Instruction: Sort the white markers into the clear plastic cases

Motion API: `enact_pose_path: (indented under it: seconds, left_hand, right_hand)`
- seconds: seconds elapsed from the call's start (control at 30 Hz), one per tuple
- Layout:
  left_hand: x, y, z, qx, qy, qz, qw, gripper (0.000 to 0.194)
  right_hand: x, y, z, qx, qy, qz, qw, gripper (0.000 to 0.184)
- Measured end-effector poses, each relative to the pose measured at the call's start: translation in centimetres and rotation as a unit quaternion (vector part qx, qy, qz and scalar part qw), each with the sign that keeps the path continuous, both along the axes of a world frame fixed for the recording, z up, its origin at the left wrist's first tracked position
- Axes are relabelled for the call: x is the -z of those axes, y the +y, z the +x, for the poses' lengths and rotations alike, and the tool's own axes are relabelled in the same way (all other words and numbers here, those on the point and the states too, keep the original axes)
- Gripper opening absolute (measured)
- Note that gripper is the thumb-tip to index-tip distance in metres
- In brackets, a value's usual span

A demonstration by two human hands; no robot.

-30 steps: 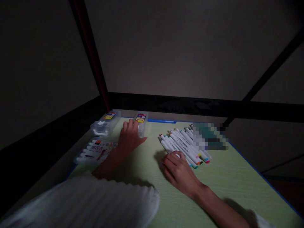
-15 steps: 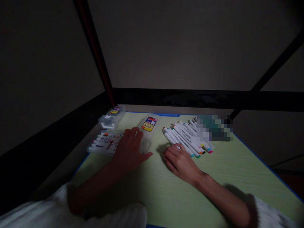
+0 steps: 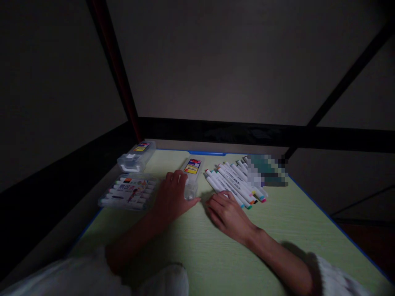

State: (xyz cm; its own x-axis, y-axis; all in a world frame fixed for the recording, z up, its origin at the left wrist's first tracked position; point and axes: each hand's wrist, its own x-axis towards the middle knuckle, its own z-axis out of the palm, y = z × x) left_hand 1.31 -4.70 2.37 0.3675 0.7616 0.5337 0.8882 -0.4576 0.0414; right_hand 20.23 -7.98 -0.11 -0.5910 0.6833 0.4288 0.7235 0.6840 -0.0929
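A clear plastic marker case (image 3: 193,172) with a yellow and blue label lies in the middle of the table. My left hand (image 3: 173,191) has its fingers bent over the near left part of this case, and its thumb reaches along the near right corner. Several white markers (image 3: 234,181) with coloured ends lie side by side to the right. Just in front of them, my right hand (image 3: 226,211) rests on the tabletop, fingers curled together. Its index finger is close to the nearest markers; I see nothing held in it, though the fingertips are partly hidden.
On the left lies a flat clear case (image 3: 129,192) of markers. Behind it sits another clear case (image 3: 137,156) with a handle. A blurred-out greenish item (image 3: 268,170) is beyond the loose markers. The pale green table (image 3: 216,255) has a blue edge; a wall stands behind.
My left hand and the middle case have shifted slightly right relative to the table. My right hand stays by the markers. The whole view has turned a little to the right.
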Motion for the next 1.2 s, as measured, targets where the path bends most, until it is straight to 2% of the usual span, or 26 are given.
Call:
enact_pose_path:
  seconds: [0.3,0.5,0.73,0.9,1.0,1.07,1.13,1.17,1.2]
  left_hand:
    - [0.6,0.1,-0.1,0.034,-0.036,0.012,0.999,0.061]
    - [2.0,0.3,-0.2,0.078,-0.060,0.029,0.995,0.069]
    - [3.3,0.1,-0.6,0.102,-0.106,0.012,0.989,0.074]
    - [3.7,0.1,-0.6,0.105,-0.131,0.002,0.986,0.071]
    - [3.9,0.1,-0.4,0.095,-0.153,-0.005,0.984,0.071]
    - [4.0,0.2,-0.4,0.091,-0.162,-0.013,0.983,0.070]
    - [4.0,0.2,-0.4,0.092,-0.163,-0.022,0.982,0.069]
    - [4.0,0.2,-0.4,0.094,-0.163,-0.024,0.982,0.069]
    - [4.0,0.2,-0.5,0.096,-0.162,-0.026,0.982,0.070]
  right_hand:
    - [-0.1,0.4,0.0,0.008,0.001,-0.014,1.000,0.019]
    - [-0.1,0.5,0.0,0.018,-0.002,-0.023,1.000,0.018]
    - [0.0,0.3,0.1,0.031,0.016,-0.025,0.999,0.018]
    - [-0.4,-0.2,0.0,0.031,0.044,0.027,0.998,0.023]
    - [-1.0,-1.4,-0.9,-0.042,0.060,0.034,0.997,0.027]
    - [-1.2,-2.5,-1.9,-0.120,0.048,-0.017,0.992,0.021]
    - [-0.8,-3.6,-3.2,-0.195,0.015,-0.081,0.977,0.033]
    - [-0.4,-4.1,-3.7,-0.231,0.008,-0.091,0.969,0.042]
    - [0.1,-4.6,-4.3,-0.263,0.006,-0.088,0.961,0.039]
